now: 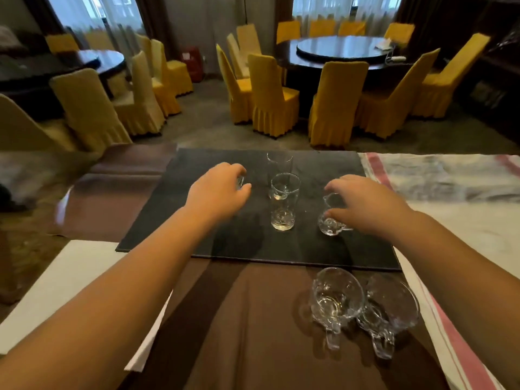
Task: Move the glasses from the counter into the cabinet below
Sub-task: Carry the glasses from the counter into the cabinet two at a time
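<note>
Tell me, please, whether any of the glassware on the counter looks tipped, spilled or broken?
Nothing stands out. The two tall glasses stand upright on the dark mat, the two mugs sit upright nearer the person, and no spill or breakage shows.

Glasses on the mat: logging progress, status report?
Left hand grips a small glass. Right hand closing on a mug, grip unclear. Two tall glasses between; two mugs near edge. Nothing blocking.
</note>
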